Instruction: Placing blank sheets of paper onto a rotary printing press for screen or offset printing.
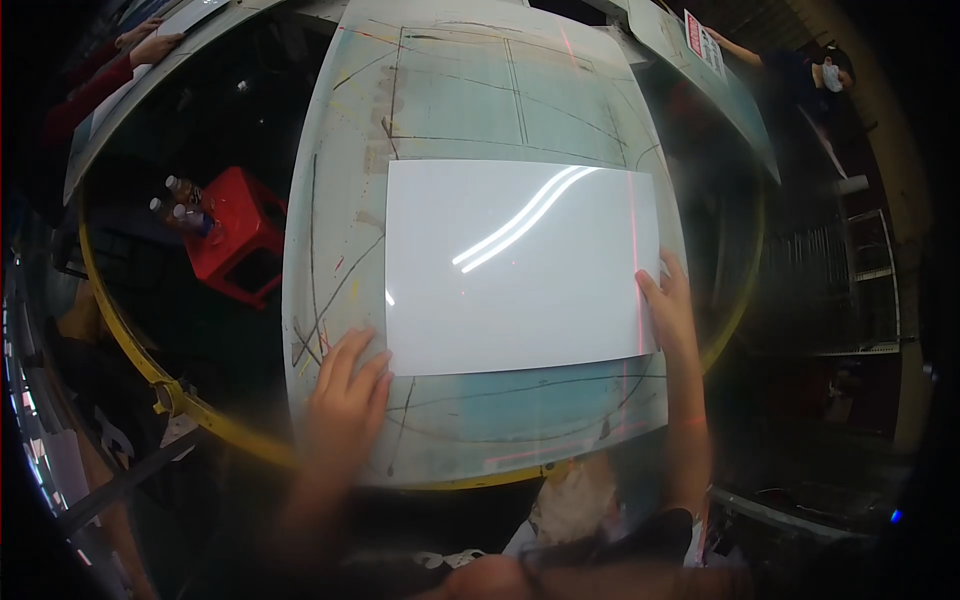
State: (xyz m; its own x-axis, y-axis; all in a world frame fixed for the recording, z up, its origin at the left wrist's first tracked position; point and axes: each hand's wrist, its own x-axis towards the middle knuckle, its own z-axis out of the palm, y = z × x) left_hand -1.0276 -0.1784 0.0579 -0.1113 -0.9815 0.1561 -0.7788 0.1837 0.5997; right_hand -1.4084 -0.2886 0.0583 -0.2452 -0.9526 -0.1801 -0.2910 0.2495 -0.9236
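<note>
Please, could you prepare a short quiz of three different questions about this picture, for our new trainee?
1. Which corner of the white sheet is nearest to the left hand? A. upper left; B. lower left; C. upper right.
2. True or false: bottles stand on the white sheet.
3. Fill in: a thin red line crosses the white sheet near its ____ edge.

Key: 1. B. 2. False: the bottles stand on the red stool. 3. right.

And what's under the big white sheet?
A pale, scribbled board, which sticks out around the white sheet. The part right underneath is covered up.
</note>
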